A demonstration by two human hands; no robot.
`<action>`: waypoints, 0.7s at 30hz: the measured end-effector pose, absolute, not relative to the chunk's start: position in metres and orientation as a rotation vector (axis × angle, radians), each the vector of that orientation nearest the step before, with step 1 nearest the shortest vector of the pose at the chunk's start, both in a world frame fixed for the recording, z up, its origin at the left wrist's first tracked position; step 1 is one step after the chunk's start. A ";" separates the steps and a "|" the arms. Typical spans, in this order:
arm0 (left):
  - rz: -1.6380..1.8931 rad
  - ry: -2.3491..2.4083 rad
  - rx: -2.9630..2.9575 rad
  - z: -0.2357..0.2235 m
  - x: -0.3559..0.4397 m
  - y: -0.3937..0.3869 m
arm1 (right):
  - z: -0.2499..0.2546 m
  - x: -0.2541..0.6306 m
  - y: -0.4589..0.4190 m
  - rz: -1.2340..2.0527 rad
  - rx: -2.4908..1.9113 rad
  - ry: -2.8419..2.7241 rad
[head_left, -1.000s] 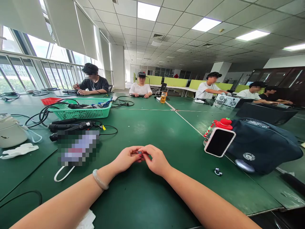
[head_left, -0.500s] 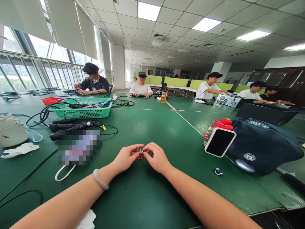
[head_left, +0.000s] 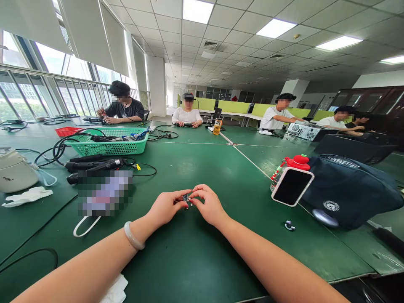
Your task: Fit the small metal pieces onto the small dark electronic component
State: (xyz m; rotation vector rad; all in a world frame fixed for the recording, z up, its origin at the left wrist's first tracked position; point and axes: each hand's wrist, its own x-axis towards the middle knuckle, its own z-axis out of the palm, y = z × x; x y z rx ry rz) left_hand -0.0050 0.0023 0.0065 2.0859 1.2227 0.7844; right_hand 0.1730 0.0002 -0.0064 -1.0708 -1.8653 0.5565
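Observation:
My left hand (head_left: pixel 166 207) and my right hand (head_left: pixel 208 205) meet over the green table (head_left: pixel 195 261), fingertips pinched together. Between them sits a tiny dark part with a bluish face (head_left: pixel 186 198), held by both hands just above the tabletop. A pale bangle (head_left: pixel 134 236) circles my left wrist. Both forearms rest low across the table's near side.
A phone (head_left: pixel 291 186) leans on a red-capped bottle (head_left: pixel 295 162) beside a dark bag (head_left: pixel 347 189) at right; a small ring-like piece (head_left: pixel 288 226) lies near them. Left: green basket (head_left: pixel 107 145), black cables and tools (head_left: pixel 94 165), white appliance (head_left: pixel 15 172), tissue (head_left: pixel 27 195). Several people sit at the far side.
Both hands have lifted slightly and shifted a little farther from me, still pinching the small part, which now shows more clearly between the fingertips.

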 end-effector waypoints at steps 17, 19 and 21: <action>0.790 1.356 2.382 0.007 -0.008 0.006 | -0.004 0.178 0.002 0.523 -1.108 -1.921; 0.785 1.364 2.368 0.006 -0.008 0.006 | -0.005 0.181 0.004 0.494 -1.136 -1.942; 0.784 1.374 2.353 0.006 -0.008 0.007 | -0.005 0.185 0.006 0.427 -1.146 -2.011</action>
